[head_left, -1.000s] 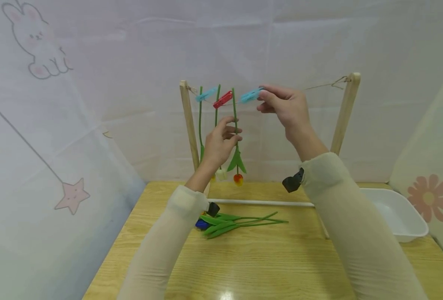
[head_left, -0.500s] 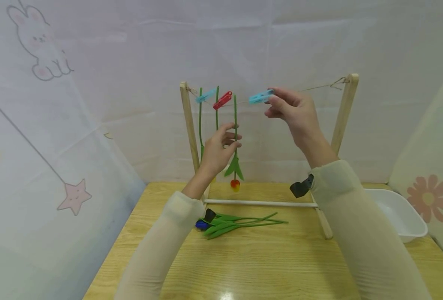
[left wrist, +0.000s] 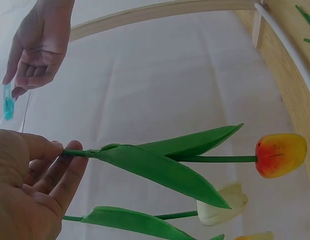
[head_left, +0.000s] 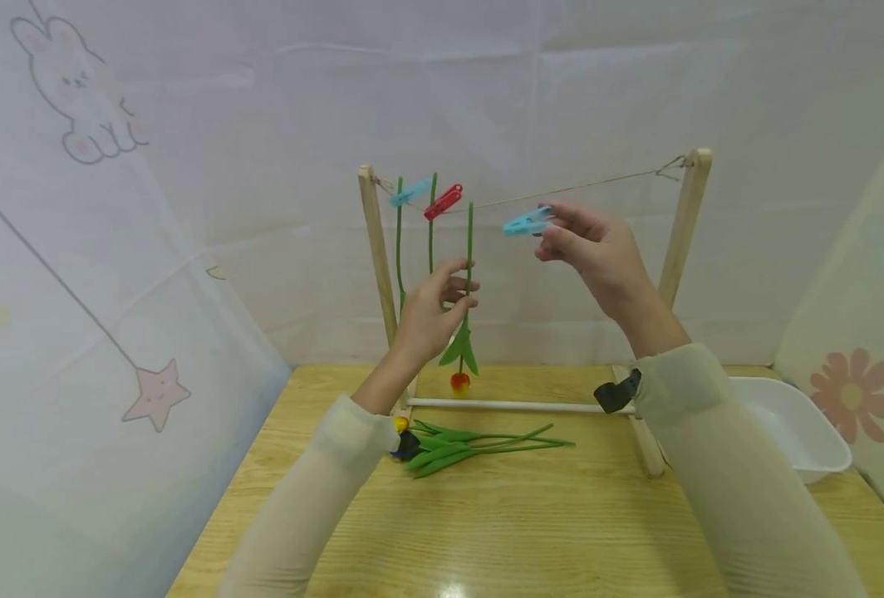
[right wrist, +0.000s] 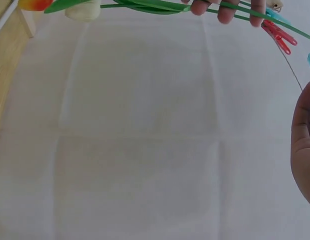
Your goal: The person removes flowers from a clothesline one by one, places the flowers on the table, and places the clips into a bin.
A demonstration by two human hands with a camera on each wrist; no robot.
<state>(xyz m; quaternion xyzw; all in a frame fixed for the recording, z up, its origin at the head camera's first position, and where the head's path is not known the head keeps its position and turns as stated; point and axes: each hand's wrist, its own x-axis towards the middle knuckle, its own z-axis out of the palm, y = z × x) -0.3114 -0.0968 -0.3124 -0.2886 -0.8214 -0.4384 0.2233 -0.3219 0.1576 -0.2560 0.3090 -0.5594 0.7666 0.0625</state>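
in left wrist view, white tulip [left wrist: 220,206]

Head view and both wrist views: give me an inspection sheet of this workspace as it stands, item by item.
Surface: wooden table, light grain, bare in front.
Job's things: tulip stem, flower down, off the string; blue clothespin, also off the string.
Clutter: loose tulips lying on the table; white tray at the right edge.
Grippers: left hand pinches the tulip stem; right hand pinches the blue clothespin.
Cables: nothing seen; only the string between the wooden posts, with a red clothespin and a second blue one holding two more stems.
Surroundings: white fabric backdrop with rabbit, star and flower prints.
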